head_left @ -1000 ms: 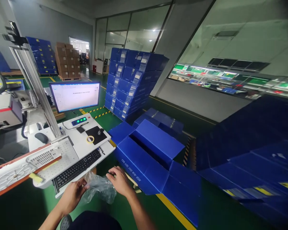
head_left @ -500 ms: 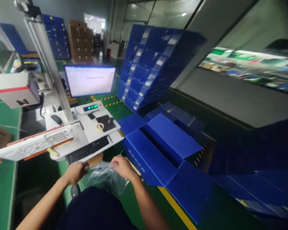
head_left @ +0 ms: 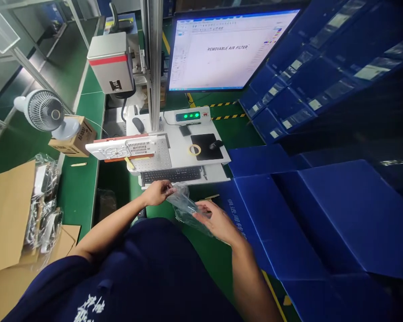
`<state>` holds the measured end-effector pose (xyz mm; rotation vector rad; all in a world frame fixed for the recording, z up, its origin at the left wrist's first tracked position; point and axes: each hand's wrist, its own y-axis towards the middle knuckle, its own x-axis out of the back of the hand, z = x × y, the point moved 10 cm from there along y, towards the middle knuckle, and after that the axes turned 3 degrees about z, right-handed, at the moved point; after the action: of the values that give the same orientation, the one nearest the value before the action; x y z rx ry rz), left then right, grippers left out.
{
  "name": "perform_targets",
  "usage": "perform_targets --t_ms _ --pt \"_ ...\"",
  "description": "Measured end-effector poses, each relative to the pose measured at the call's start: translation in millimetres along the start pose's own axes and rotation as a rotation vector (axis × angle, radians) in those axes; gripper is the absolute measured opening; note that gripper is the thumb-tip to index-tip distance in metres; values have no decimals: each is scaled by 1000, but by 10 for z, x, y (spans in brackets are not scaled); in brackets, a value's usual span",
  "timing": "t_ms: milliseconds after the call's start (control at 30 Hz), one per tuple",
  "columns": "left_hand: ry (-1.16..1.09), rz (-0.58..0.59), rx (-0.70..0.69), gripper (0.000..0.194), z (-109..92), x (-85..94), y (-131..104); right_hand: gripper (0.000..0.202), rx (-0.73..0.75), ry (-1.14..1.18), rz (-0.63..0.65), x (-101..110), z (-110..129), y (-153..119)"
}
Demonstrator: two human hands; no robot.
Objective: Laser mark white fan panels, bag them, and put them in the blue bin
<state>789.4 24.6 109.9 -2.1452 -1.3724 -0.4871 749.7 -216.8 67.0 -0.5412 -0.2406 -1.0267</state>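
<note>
A crumpled clear plastic bag (head_left: 184, 203) hangs between my hands, in front of my body. My left hand (head_left: 159, 192) pinches the bag's upper left edge. My right hand (head_left: 216, 219) has its thumb and fingers on the bag's right part, slightly curled around the film. Just beyond the hands is a black keyboard (head_left: 173, 174) on a pull-out shelf. A white plastic panel with a round grille and slots (head_left: 121, 150) rests on the machine's perforated plate, left of the keyboard.
A marking machine head (head_left: 109, 65) hangs beside a metal column. A monitor (head_left: 228, 53) stands behind the white worktop (head_left: 174, 152). An open blue box (head_left: 265, 223) is at my right. On the left are a fan (head_left: 43, 109) and a carton of bagged parts (head_left: 10, 210).
The view has swung left and down. My hands have drawn closer together on the bag, and the right hand's fingers have shifted from its top edge to lower along its side.
</note>
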Motion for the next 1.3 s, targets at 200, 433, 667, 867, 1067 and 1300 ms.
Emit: perform_targets --t_ms 200,433,667,867,1067,1300 --pt "170 36 30 35 23 30 -72 49 -12 -203 -161 -117 196 275" --pt "538 212 176 20 443 -149 -173 51 20 -248 -245 148 133 262" --pt "493 119 155 40 462 1 -197 11 -163 -444 -60 133 -355 118" --pt "617 249 142 59 387 -249 -230 21 -36 -291 -161 205 -157 46" --pt "539 217 -246 75 -378 -928 -18 11 65 -179 -30 53 301 106" --pt "545 318 8 38 -108 -1257 311 39 -159 -485 -7 216 -293 -145"
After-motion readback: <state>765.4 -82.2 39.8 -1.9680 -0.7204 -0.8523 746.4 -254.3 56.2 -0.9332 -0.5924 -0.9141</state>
